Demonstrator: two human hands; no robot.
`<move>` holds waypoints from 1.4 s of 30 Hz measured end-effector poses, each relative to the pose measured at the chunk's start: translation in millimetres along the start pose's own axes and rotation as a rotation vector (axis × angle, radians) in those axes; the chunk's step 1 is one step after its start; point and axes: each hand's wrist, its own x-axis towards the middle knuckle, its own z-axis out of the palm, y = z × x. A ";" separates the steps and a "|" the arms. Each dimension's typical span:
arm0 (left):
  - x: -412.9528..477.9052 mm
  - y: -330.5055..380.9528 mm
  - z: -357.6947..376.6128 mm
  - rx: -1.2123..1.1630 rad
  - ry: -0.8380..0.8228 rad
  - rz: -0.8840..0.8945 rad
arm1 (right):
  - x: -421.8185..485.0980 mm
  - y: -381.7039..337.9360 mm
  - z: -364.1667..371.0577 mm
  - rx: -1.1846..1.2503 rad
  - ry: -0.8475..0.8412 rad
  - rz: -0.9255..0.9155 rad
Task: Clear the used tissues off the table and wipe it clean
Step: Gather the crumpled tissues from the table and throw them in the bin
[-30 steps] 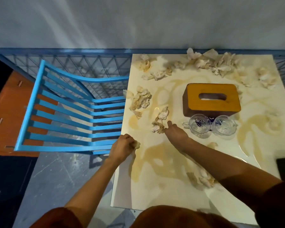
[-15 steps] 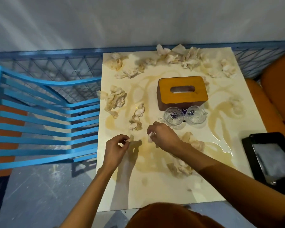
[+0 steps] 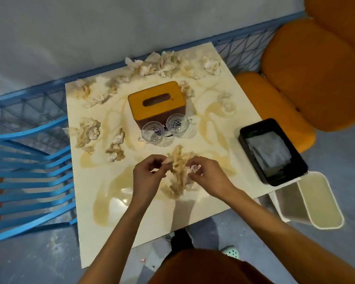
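In front of the orange wooden tissue box (image 3: 157,101), on the person's side of it, both hands meet over the cream glossy square table (image 3: 131,218). Between them lies a large wad of crumpled, brown-stained tissues (image 3: 177,179), resting on the wet surface. The left hand (image 3: 149,177) has curled fingers and pinches the left edge of the wad near its top. The right hand (image 3: 208,177) is also curled: it holds a small pale scrap and grips the right edge of the wad.

The step in hand seems to be the gathering of this wad. To do it well, I would press it from both sides into one compact ball, then lift it straight up, so that no soaked piece drags through the brown liquid.

The two clear patterned glass cups (image 3: 152,133) stand just in front of the box, very near the wad, so the fingers should not push forward.

The white plastic bin (image 3: 316,203), on the floor to the right of the box and nearer to the person, is probably the place for it.

Many loose crumpled tissues (image 3: 88,134) remain to the left of the box and behind it.
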 end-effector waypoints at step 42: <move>-117.1 -35.1 556.1 0.290 -0.829 -0.274 | -273.0 406.7 -237.5 0.236 0.365 0.844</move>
